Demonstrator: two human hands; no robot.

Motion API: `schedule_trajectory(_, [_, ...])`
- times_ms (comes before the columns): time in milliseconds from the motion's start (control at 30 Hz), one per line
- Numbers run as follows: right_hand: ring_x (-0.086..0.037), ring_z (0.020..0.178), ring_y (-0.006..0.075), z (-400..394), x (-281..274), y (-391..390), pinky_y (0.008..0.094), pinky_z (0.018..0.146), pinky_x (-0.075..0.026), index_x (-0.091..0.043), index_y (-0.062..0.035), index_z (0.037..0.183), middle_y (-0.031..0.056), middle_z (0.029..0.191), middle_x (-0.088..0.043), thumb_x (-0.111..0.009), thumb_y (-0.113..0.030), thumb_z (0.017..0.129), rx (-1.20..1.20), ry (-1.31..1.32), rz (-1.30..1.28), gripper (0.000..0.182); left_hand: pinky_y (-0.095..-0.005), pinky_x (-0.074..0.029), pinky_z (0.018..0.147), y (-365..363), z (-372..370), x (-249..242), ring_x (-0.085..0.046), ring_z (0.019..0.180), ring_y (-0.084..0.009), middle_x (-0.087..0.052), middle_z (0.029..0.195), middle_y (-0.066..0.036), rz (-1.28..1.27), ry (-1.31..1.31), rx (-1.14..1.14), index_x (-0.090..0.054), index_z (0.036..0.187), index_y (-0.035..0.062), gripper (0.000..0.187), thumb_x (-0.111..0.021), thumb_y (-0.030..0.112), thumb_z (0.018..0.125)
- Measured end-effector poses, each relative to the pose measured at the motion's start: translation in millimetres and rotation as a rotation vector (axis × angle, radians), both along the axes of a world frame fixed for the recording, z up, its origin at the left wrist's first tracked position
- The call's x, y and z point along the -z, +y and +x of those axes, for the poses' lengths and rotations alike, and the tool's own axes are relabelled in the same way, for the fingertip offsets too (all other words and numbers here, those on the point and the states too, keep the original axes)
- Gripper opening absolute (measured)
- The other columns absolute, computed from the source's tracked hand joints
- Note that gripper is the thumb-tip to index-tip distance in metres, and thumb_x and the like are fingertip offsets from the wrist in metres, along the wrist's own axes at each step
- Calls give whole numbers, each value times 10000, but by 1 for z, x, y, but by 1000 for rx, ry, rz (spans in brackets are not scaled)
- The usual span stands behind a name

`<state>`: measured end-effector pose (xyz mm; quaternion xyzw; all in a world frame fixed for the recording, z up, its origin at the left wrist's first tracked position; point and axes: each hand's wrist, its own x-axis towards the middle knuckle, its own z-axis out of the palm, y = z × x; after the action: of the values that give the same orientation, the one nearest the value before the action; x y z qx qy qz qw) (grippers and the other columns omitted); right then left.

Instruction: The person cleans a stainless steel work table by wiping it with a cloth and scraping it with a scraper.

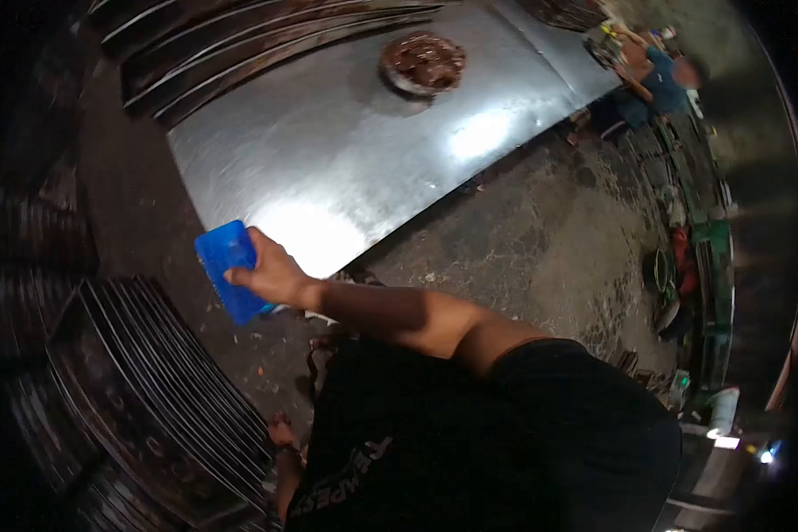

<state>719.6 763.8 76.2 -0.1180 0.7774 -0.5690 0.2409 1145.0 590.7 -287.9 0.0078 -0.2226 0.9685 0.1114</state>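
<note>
My right hand (270,273) is closed on a flat blue plastic piece (226,266), held near the corner of a shiny metal table (284,151). The thumb and fingers grip its right side. My left hand (281,431) is low in the view, beside the edge of a stack of dark metal trays (142,390); its fingers are too small and dark to read. On the far part of the table sits a round bowl (423,65) heaped with a brown, glossy mass.
More dark trays (195,53) lie along the table's upper left side. A person in a blue top (663,82) is at the far right end. Below the table is a cracked, stained floor (559,222). A green crate-like object (712,266) and other items line the right.
</note>
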Motion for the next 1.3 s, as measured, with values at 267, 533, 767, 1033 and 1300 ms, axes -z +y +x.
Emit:
schedule_trajectory(267, [-578, 899, 227, -130, -13, 252, 448, 762, -531, -443, -89, 1182, 77, 1018, -555, -723, -143, 738, 575, -392, -546, 528, -604, -371, 908, 22, -63, -29, -415, 1144, -462, -435, 1222, -205, 144, -72, 222, -492, 1103, -37, 335, -354, 227, 948])
schedule_trajectory(533, [-595, 888, 233, -270, 6, 579, 356, 767, -516, -520, -24, 1112, 101, 1014, -597, -717, -95, 696, 1075, 18, -26, 466, -496, -441, 772, 169, -154, -34, -520, 996, -339, -552, 1060, -127, -1270, -779, 53, -554, 1076, 39, 269, -464, 224, 904])
schedule_trajectory(767, [-608, 837, 219, -374, 64, 805, 338, 718, -519, -547, 23, 1064, 123, 932, -611, -701, -157, 671, 1090, 194, 499, 459, -404, -461, 689, 276, -230, -100, -570, 872, -243, -588, 1016, -91, -1757, -996, 351, -562, 1082, 61, 278, -564, 233, 864])
schedule_trajectory(1033, [-633, 904, 336, -405, 31, 679, 413, 757, -520, -472, 47, 1172, 264, 984, -616, -619, -196, 635, 629, 239, 728, 608, -327, -454, 572, 278, -248, -114, -582, 734, -188, -607, 963, -82, -2206, -722, 475, -583, 1013, 68, 206, -577, 203, 857])
schedule_trajectory(1300, [-624, 921, 290, -413, 27, 773, 389, 773, -506, -477, 33, 1222, 195, 1030, -629, -679, -228, 626, 801, 325, 743, 682, -284, -443, 504, 305, -260, -64, -548, 562, -141, -643, 865, -49, -1577, -1028, 296, -620, 958, 67, 217, -534, 248, 875])
